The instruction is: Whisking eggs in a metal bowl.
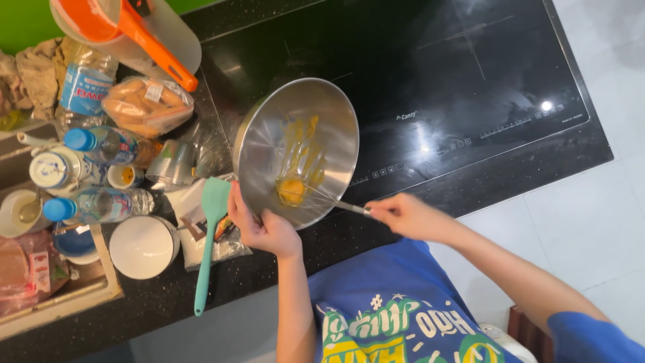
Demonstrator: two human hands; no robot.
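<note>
A steel mixing bowl (269, 144) stands tilted on the black counter, with yellow egg yolk (291, 189) pooled low inside and streaked up its wall. My left hand (263, 228) grips the bowl's near rim. My right hand (402, 214) holds the handle of a wire whisk (327, 199), whose wires reach into the yolk.
A black induction hob (470, 74) lies behind the bowl. Left of it are a teal spatula (209, 235), a white bowl (141, 246), water bottles (101, 205), a bag of buns (146, 104), an orange-handled scoop (151, 47) and a stack of cups (171, 165).
</note>
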